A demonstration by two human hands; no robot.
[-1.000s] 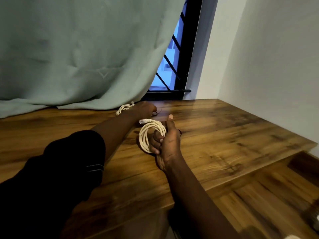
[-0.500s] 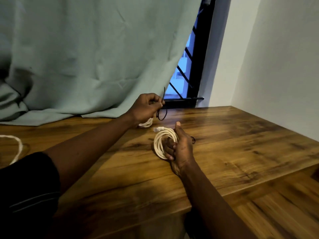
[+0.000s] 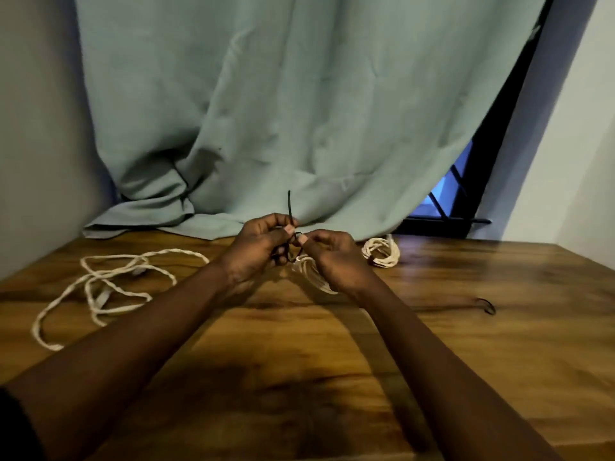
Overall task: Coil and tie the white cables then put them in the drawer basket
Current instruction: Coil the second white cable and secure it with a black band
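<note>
Coiled white cable (image 3: pixel 314 277), tying step: left hand (image 3: pixel 258 249) and right hand (image 3: pixel 334 257), fingers clamped on black tie (image 3: pixel 290 207); next, probably, cinch it round the coil.

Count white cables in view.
3. A loose cable lies at table left; a coil sits partly hidden under the right hand, which with the left hand pinches a black tie; a coiled bundle rests back right by the curtain. Folds may hide more.
</note>
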